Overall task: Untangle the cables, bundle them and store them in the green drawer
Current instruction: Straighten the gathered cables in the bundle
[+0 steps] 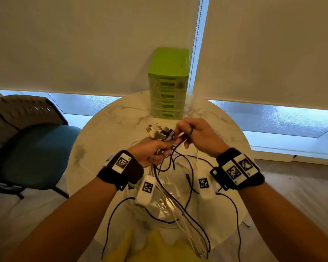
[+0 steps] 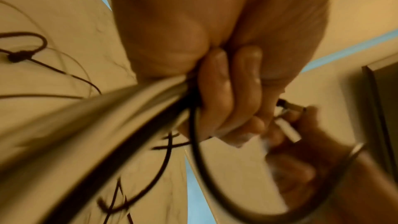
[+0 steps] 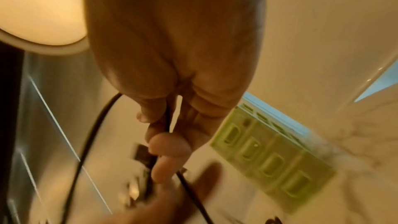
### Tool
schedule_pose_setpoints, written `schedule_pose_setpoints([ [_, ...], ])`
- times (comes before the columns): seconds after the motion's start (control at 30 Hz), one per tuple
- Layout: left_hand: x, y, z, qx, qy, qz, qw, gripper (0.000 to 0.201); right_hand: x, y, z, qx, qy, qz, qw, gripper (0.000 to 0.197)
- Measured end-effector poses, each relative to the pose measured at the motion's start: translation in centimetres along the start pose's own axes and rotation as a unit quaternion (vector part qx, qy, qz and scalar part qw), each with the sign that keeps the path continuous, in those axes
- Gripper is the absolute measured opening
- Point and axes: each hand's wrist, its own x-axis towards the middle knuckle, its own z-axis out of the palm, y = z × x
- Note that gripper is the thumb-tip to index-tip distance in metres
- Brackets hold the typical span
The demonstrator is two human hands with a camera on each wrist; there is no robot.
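White roller blinds [image 1: 83,44] are hanging at the back, with a strip of bright window showing under them. Close in front of them, a round white marble table [image 1: 110,118] is standing on a pale floor. At the far side of the table, a small green plastic drawer box with four drawers [image 1: 168,86] is standing upright, and all of its drawers are looking closed. To the left of the table, a dark blue chair with a grey back [image 1: 30,148] is sitting on the floor. Over the middle of the table, the person's left hand [image 1: 150,151] is gripping a thick bunch of black and white cables [image 1: 170,195], with the fingers [image 2: 217,94] curling tight around them. A bundle of metal and white plug ends [image 1: 159,132] is sticking up out of the top of this fist. Below the fist, the cables are hanging down in loose loops, lying across the table and drooping over its near edge. Just beside it, the right hand [image 1: 197,135] is pinching one thin black cable [image 3: 94,130] between its thumb and fingers, and a small white plug tip [image 2: 288,130] is showing next to those fingers. Both hands are almost touching each other. Both wrists are wearing black bands with white square-patterned tags [image 1: 237,169]. At the bottom, a bit of yellow cloth [image 1: 155,248] is showing.
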Motion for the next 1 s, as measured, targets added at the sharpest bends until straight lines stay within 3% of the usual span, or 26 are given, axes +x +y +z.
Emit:
schedule_pose_setpoints([
  [0.07,0.5,-0.2,0.4,-0.002,0.004,-0.008,1.0,0.022,0.1,-2.4,-1.0,-0.005,0.044,-0.08,0.996,0.023],
  [0.17,1.1,-0.1,0.1,-0.046,0.016,0.0,0.999,0.023,-0.2,-3.4,-2.4,-0.02,0.174,-0.18,0.968,0.009],
  [0.27,1.6,-0.2,-0.1,-0.018,0.055,0.025,0.998,0.024,-1.0,-1.4,-3.4,-0.133,0.269,-0.166,0.939,0.006],
  [0.37,1.8,-0.7,-0.1,-0.002,0.126,0.038,0.991,0.023,-1.8,0.7,-5.3,-0.319,0.207,0.018,0.925,0.031],
  [0.4,1.8,-0.8,-0.1,0.003,0.142,0.042,0.989,0.023,-2.2,0.6,-5.7,-0.345,0.2,0.039,0.916,0.039],
  [0.47,2.0,-0.7,0.3,0.014,0.156,0.05,0.986,0.023,-2.5,-0.2,-5.2,-0.34,0.21,-0.034,0.916,0.045],
  [0.53,2.1,-0.4,1.1,0.011,0.153,0.058,0.987,0.023,-2.3,-1.0,-2.8,-0.357,0.142,-0.086,0.919,0.037],
  [0.57,2.2,-0.2,1.6,0.011,0.147,0.063,0.987,0.022,-2.0,-0.9,-1.4,-0.411,0.076,-0.064,0.906,0.033],
  [0.63,2.2,0.2,2.3,0.017,0.144,0.07,0.987,0.02,-1.3,0.1,0.8,-0.53,-0.03,0.001,0.847,0.031],
  [0.67,2.1,0.3,2.4,0.011,0.144,0.072,0.987,0.021,-1.1,0.3,1.1,-0.548,-0.038,0.011,0.835,0.029],
  [0.7,2.0,0.5,2.3,-0.002,0.139,0.072,0.988,0.022,-0.8,0.3,1.0,-0.538,-0.029,0.008,0.843,0.027],
  [0.77,1.5,0.7,1.8,-0.016,0.105,0.066,0.992,0.023,-0.4,0.1,0.2,-0.482,0.023,-0.013,0.876,0.025],
  [0.87,1.1,1.0,1.5,0.01,0.061,0.056,0.997,0.022,0.3,-1.0,-1.8,-0.368,0.17,-0.075,0.911,0.022],
  [0.93,1.0,1.1,1.7,0.012,0.058,0.057,0.997,0.019,0.9,-2.0,-3.3,-0.267,0.268,-0.115,0.919,0.02],
  [1.0,0.9,1.2,1.8,0.027,0.056,0.058,0.996,0.021,1.3,-2.8,-4.9,-0.187,0.354,-0.132,0.907,0.021],
])
